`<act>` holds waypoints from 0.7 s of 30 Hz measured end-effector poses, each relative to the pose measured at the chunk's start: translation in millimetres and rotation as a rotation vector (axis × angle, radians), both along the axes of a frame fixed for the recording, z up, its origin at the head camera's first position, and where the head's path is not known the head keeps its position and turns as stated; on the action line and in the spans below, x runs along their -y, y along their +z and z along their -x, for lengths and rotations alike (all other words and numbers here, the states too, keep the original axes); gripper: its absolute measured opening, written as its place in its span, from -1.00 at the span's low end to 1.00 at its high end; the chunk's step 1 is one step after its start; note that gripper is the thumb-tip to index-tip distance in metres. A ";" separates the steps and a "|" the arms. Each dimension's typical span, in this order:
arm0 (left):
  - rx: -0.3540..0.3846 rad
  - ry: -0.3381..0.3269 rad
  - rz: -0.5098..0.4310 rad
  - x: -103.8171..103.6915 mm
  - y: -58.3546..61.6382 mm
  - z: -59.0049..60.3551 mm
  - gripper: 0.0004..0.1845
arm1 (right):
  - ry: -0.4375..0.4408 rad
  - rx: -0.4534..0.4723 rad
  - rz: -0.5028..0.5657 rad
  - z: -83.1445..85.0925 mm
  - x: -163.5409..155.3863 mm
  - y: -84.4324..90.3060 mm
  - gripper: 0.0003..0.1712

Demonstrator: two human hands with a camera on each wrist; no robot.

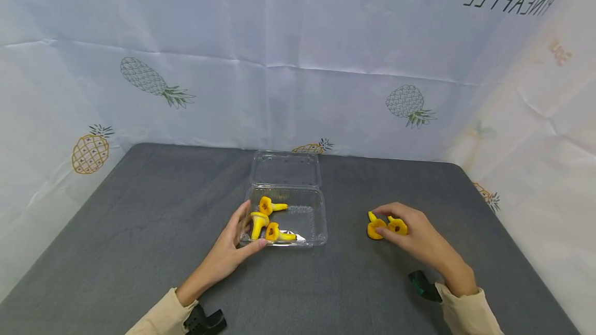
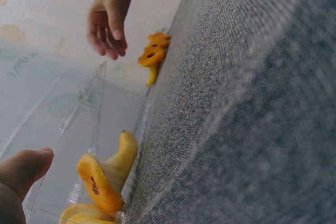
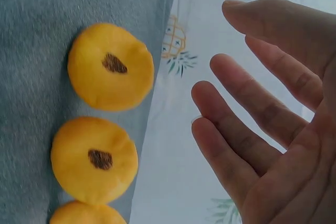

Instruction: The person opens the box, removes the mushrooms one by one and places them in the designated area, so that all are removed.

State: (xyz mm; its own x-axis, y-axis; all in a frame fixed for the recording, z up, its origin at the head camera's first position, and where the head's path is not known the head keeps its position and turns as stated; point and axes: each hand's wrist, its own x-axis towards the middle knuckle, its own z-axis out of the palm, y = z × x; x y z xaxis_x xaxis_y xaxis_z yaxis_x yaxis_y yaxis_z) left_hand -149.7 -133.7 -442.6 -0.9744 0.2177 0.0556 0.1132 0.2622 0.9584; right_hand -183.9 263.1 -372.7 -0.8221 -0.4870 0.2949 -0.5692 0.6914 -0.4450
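Note:
A clear plastic clamshell box lies open at the middle of the table, its lid folded back. My left hand holds the box at its near left corner, thumb at the front rim and fingers along the left side. Inside are three yellow chanterelle-like mushrooms, one of them large in the left wrist view. My right hand hovers over more such mushrooms on the right. Three round caps show in the right wrist view, apart from the spread, bare fingers.
The dark grey table has rounded back corners. A white cloth printed with pineapples hangs behind it and at the sides. Dark straps with devices sit at both wrists, over light sleeves.

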 end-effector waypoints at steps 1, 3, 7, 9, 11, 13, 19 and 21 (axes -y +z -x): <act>0.000 0.001 0.002 -0.2 0.0 0.1 -0.01 | -0.001 0.004 0.000 -0.3 1.5 -0.4 -0.62; 0.003 0.003 0.006 -0.7 0.0 0.3 0.00 | -0.005 0.018 0.004 -0.9 4.0 -0.9 -0.62; -0.002 0.004 0.010 -0.9 0.0 0.7 0.00 | -0.011 0.013 0.013 -1.3 7.8 -2.2 -0.61; -0.003 0.004 0.010 -0.8 0.0 0.8 0.00 | -0.007 -0.003 0.020 -1.2 10.2 -3.1 -0.61; -0.005 0.003 0.008 -0.5 -0.2 0.8 -0.01 | -0.001 -0.005 0.023 -1.1 13.1 -3.5 -0.60; -0.005 0.000 0.006 -0.2 -0.3 0.8 -0.01 | 0.003 0.003 0.024 -0.8 16.3 -3.7 -0.60; -0.006 -0.004 0.003 0.3 -0.6 0.2 0.00 | 0.010 0.053 0.017 1.4 25.4 -3.2 -0.62; -0.005 -0.003 0.003 0.2 -0.6 0.1 0.00 | 0.017 0.063 0.013 2.8 28.8 -2.9 -0.63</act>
State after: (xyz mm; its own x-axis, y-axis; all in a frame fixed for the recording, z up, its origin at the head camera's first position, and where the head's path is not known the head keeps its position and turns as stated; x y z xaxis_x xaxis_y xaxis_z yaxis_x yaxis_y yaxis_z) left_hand -149.8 -134.0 -443.2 -0.9734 0.2212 0.0601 0.1192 0.2644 0.9570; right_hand -186.7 234.3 -375.5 -0.8309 -0.4976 0.2491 -0.5513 0.6757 -0.4894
